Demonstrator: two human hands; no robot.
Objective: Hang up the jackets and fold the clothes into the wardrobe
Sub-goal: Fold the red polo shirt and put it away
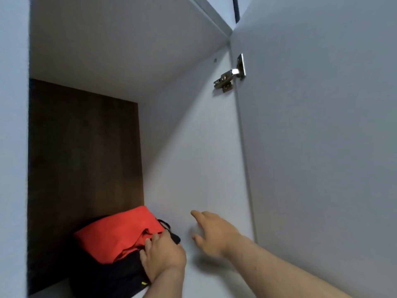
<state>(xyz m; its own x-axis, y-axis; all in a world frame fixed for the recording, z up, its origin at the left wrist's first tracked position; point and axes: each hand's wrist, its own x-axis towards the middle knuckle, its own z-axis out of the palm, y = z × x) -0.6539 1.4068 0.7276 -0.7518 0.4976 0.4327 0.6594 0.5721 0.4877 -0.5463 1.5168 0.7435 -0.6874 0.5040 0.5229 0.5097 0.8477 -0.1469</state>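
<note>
I can read no text, label, brand or number anywhere in front of me. The black garment carries a small yellow-green mark near its lower edge, too small for me to tell whether it is lettering.

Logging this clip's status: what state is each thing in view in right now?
Door: swung open.
Hinge: unfolded.
Black garment: lying at the bottom of the pile.
Red garment: folded, on top of it.
Left hand: fingers curled on the red garment.
Right hand: open, holding nothing, near the side wall.
</note>
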